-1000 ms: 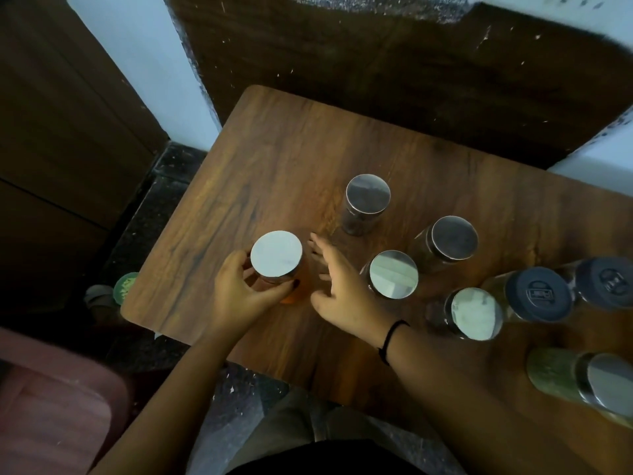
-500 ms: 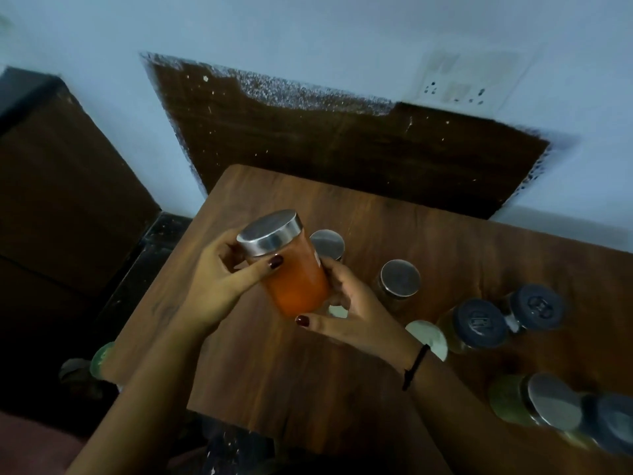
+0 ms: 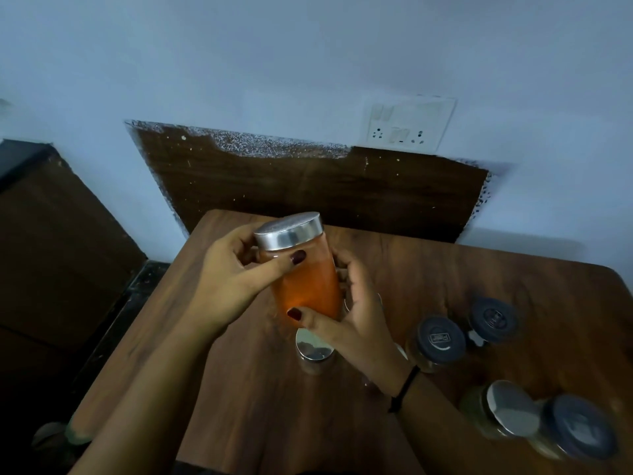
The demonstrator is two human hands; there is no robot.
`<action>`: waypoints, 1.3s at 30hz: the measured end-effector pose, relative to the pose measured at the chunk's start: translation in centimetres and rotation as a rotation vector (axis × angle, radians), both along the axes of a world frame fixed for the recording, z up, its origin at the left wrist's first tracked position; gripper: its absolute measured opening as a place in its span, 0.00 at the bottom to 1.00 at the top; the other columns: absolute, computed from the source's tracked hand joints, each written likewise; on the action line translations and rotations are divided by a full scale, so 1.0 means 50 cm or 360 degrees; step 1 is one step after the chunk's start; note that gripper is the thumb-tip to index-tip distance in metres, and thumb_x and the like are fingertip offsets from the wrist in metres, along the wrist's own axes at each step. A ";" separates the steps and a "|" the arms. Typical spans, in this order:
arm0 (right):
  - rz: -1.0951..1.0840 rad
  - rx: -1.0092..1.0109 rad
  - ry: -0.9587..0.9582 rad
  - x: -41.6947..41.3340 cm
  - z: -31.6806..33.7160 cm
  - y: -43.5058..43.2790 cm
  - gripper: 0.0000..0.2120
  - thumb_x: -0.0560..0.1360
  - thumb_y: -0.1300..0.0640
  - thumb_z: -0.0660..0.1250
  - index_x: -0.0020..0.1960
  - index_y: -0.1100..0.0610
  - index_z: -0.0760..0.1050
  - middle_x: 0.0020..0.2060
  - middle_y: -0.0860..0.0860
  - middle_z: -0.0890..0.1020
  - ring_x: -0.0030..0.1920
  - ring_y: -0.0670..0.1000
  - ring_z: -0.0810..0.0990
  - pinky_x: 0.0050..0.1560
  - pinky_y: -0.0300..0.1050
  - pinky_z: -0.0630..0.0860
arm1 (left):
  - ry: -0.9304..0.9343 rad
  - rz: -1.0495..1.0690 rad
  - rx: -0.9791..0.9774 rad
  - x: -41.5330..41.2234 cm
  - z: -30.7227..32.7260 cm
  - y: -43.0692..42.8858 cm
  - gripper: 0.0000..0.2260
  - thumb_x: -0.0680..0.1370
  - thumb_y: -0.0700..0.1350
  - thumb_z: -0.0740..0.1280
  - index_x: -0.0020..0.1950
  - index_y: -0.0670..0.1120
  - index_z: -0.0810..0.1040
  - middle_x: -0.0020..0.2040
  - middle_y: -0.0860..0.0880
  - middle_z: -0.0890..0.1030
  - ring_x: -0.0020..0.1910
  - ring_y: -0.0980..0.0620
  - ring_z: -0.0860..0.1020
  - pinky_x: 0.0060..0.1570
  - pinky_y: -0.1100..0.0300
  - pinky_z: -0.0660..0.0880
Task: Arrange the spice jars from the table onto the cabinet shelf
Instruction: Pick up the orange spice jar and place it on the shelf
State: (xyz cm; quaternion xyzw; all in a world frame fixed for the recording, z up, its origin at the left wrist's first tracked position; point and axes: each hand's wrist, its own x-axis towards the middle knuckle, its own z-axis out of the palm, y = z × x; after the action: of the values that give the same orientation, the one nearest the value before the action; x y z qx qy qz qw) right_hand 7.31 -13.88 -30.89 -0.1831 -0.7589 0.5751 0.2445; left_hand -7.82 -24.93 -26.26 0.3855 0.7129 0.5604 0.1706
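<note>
Gripping with both sets of fingers, we have the orange spice jar (image 3: pixel 308 282) clamped between our hands above the table (image 3: pixel 253 406). Our left thumb (image 3: pixel 286 264) lies across the glass just under the steel lid (image 3: pixel 289 229), and our right thumb (image 3: pixel 306 316) presses the jar's lower edge while the right fingers wrap behind it. The left hand (image 3: pixel 226 286) takes the upper part and the right hand (image 3: pixel 358 317) the lower, with the jar tilted, its lid leaning left, clear of the tabletop. Beneath it a steel-lidded jar (image 3: pixel 313 347) stands on the wood, partly hidden by our right hand. A black band (image 3: pixel 406 389) circles our right wrist. To the right stand a dark-lidded jar (image 3: pixel 440 339) and a second dark-lidded jar (image 3: pixel 493 318) just beside it. Nearer us, at the right edge, a blurred steel-lidded jar (image 3: pixel 510 407) sits close to a blurred dark-lidded jar (image 3: pixel 579 430). Beyond the table a dark wooden panel (image 3: pixel 308 186) sits against the pale wall, below a socket plate (image 3: pixel 407 126).
</note>
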 end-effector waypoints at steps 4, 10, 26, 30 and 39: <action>-0.0118 -0.0029 0.0072 0.012 0.010 0.013 0.38 0.62 0.38 0.74 0.67 0.39 0.62 0.64 0.43 0.72 0.62 0.46 0.76 0.55 0.50 0.81 | 0.0036 -0.0055 0.0004 0.022 0.019 0.022 0.23 0.68 0.61 0.72 0.61 0.54 0.79 0.55 0.60 0.83 0.54 0.55 0.82 0.50 0.54 0.83; -0.0120 -0.0156 0.0274 0.036 0.034 0.051 0.35 0.62 0.41 0.77 0.66 0.38 0.67 0.64 0.47 0.75 0.62 0.52 0.78 0.55 0.57 0.80 | -0.0349 -0.0125 0.0103 0.052 0.039 0.048 0.24 0.82 0.60 0.50 0.65 0.48 0.77 0.58 0.50 0.84 0.58 0.51 0.82 0.54 0.53 0.81; -0.0100 -0.0531 0.0641 0.064 0.071 0.052 0.34 0.64 0.34 0.73 0.60 0.54 0.69 0.52 0.44 0.82 0.53 0.46 0.82 0.47 0.38 0.79 | -0.1084 -0.0226 0.0327 0.177 0.016 0.102 0.31 0.74 0.67 0.46 0.66 0.51 0.73 0.54 0.46 0.85 0.52 0.48 0.84 0.40 0.58 0.81; -0.0220 -0.0375 0.0587 0.063 0.065 0.062 0.36 0.67 0.29 0.67 0.61 0.55 0.72 0.58 0.54 0.75 0.56 0.49 0.80 0.49 0.40 0.78 | -0.1152 -0.0141 0.0377 0.196 0.018 0.105 0.30 0.74 0.67 0.48 0.66 0.52 0.74 0.57 0.45 0.84 0.56 0.47 0.83 0.47 0.57 0.81; -0.0149 -0.0228 0.0519 0.074 0.052 0.077 0.35 0.71 0.29 0.62 0.65 0.54 0.68 0.60 0.52 0.75 0.54 0.47 0.80 0.46 0.39 0.79 | -0.1069 0.0062 0.0464 0.215 0.021 0.102 0.23 0.75 0.66 0.50 0.58 0.58 0.76 0.51 0.52 0.86 0.52 0.50 0.85 0.45 0.55 0.82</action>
State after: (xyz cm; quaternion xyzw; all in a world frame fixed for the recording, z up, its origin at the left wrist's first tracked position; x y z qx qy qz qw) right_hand 11.01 -10.03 -28.28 -0.1395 -0.6570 0.6377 0.3771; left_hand 2.93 -19.82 -25.22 0.1867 0.5368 0.7546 0.3279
